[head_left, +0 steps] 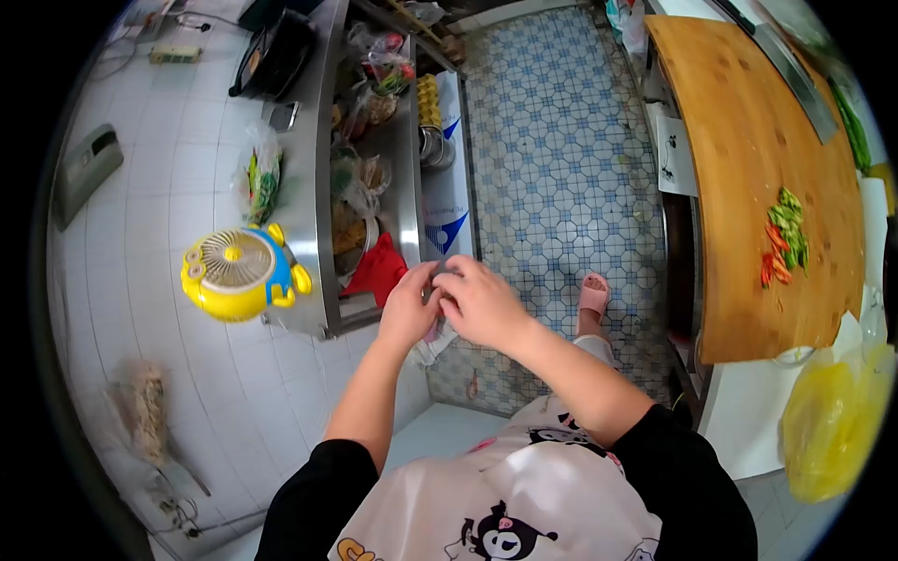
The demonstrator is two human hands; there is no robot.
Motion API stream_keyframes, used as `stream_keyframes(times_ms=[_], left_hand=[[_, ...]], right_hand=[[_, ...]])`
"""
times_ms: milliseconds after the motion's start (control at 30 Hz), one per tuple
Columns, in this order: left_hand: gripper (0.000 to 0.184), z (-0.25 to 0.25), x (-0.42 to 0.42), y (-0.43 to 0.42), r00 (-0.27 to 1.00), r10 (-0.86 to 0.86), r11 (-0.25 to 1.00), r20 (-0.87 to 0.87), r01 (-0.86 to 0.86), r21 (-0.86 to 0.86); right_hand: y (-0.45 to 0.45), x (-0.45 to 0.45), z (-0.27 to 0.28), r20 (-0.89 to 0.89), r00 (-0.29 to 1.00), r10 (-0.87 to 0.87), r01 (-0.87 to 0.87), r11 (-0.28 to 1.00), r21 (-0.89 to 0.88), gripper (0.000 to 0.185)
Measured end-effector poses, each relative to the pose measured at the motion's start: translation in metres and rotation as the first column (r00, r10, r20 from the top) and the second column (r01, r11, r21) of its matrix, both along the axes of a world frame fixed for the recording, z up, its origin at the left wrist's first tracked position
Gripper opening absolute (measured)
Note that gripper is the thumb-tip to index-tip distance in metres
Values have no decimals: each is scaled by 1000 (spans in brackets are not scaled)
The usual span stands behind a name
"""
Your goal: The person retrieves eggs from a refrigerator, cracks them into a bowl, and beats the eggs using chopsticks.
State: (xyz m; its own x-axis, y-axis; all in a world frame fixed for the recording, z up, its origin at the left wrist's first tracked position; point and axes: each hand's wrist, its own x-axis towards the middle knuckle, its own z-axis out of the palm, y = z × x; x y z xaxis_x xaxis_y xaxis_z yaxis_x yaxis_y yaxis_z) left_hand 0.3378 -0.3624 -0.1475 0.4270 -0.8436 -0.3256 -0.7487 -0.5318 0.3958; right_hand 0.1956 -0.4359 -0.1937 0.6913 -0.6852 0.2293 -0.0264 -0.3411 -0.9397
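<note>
A red bag or cloth [378,269] lies at ten o'clock from the left hand [409,306], the right hand [479,301] farther, both with curled fingers holding I cannot tell what

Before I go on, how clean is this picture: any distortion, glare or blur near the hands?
In the head view, wide-angle distortion bows the wooden board and the corners go black; light looks fairly even, with pale highlights on the yellow bag; the left hand and right hand look reasonably sharp, but what lies between them is mostly hidden.
</note>
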Motion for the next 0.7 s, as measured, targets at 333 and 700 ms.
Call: stream_keyframes(times_ms=[333,700], left_hand=[[64,-100,136,-84,918,396,915,5,-394,-91],[71,-139,276,-180,828,551,834,107,-542,-98]], right_hand=[[-118,72,-31,-265,964,6,19,996,92,33],[-198,135,-53,-389,917,85,-68,996,56,30]])
